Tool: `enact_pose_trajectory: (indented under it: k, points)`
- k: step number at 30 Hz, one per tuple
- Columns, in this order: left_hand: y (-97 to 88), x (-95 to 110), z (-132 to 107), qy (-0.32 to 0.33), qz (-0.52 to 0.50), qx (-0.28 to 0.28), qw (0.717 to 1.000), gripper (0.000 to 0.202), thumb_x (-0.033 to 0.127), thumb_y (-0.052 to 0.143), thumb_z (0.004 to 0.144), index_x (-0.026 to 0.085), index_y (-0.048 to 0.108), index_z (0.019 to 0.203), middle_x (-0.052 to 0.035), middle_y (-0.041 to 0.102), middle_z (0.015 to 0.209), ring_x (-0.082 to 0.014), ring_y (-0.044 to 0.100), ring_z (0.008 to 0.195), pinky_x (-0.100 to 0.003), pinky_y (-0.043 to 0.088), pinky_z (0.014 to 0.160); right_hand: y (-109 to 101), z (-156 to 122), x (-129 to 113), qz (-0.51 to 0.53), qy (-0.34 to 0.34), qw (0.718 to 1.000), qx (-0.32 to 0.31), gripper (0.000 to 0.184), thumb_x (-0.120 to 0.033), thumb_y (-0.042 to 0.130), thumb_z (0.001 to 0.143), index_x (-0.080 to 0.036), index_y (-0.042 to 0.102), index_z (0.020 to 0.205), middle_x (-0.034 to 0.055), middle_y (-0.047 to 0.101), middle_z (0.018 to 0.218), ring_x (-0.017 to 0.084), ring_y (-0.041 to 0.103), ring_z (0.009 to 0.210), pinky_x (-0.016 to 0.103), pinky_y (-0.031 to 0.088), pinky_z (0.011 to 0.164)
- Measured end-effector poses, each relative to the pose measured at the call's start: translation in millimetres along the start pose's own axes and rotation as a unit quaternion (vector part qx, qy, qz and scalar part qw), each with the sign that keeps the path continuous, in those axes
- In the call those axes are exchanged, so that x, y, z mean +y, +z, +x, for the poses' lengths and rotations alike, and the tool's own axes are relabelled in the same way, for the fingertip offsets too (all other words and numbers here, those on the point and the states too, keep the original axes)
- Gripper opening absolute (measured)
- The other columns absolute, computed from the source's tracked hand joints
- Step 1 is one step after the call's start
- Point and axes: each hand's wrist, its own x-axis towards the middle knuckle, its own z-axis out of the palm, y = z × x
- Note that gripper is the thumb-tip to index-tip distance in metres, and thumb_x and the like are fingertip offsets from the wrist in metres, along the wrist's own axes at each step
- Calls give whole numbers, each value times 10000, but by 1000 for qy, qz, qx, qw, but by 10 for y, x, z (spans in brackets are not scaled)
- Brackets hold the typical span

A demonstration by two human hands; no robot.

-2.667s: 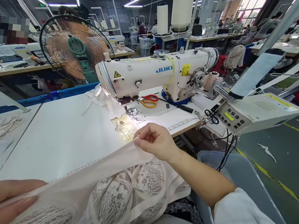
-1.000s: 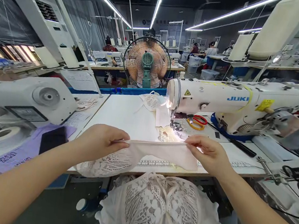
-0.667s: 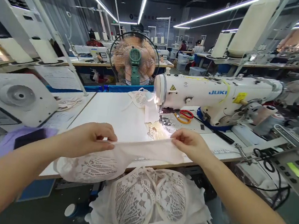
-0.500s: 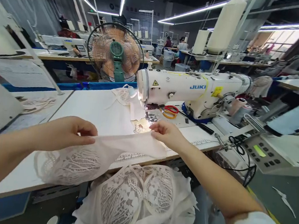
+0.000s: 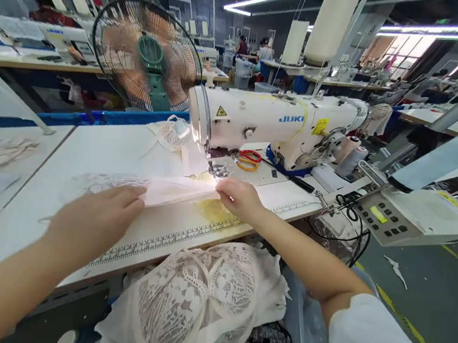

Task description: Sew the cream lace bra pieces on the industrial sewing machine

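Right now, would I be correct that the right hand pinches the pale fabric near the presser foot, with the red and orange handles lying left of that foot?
Not quite: the head view shows the red and orange handles lying right of the presser foot. The right hand does pinch the pale fabric near it.

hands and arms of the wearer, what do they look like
The left hand and right hand are bare: no gloves, watch or bracelet shows. The right forearm comes out of a plain white sleeve; the left forearm shows no sleeve.
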Motion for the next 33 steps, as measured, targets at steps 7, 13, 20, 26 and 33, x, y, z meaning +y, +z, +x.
enact_pose_trajectory:
  k: [7, 13, 20, 26, 33]
  points:
    - [606, 401, -336, -66, -48, -73, 994, 441, 271, 234, 974, 185, 665, 945, -37, 639, 1272, -214, 665, 979, -287, 505, 653, 85, -636, -38, -32, -71, 992, -95, 205, -99, 445, 872, -183, 630, 896, 95, 705, 965, 197, 640, 889, 310, 520, 749]
    - [674, 258, -440, -39, -140, -74, 987, 414, 316, 266, 967, 228, 640, 1121, -19, 601, 1322, -212, 619, 1099, -315, 514, 809, -28, -680, -125, 11, -56, 995, -77, 184, -115, 458, 842, -194, 599, 932, 97, 693, 925, 209, 637, 882, 363, 529, 788]
    - [803, 192, -614, -44, -208, -61, 975, 458, 356, 254, 933, 288, 620, 1201, 14, 571, 1346, -194, 581, 1174, -353, 471, 970, -136, -743, -200, 12, -2, 997, -70, 122, -182, 496, 860, -212, 611, 830, 99, 681, 940, 219, 636, 888, 394, 525, 789]
    - [784, 167, -602, -33, -199, -67, 977, 467, 342, 275, 903, 272, 637, 1190, -22, 587, 1320, -243, 624, 1115, -394, 528, 886, -55, -678, -182, 14, 13, 998, -67, 180, -175, 452, 897, -204, 623, 947, 117, 666, 1129, 226, 612, 1092, 413, 508, 934]
    - [805, 203, -642, -23, -133, -70, 988, 505, 232, 224, 900, 258, 603, 1232, -12, 537, 1371, -225, 616, 1131, -370, 541, 830, -128, -580, -195, -36, 42, 998, 4, 139, -193, 492, 898, -215, 629, 892, 115, 651, 1156, 271, 554, 1149, 482, 457, 950]
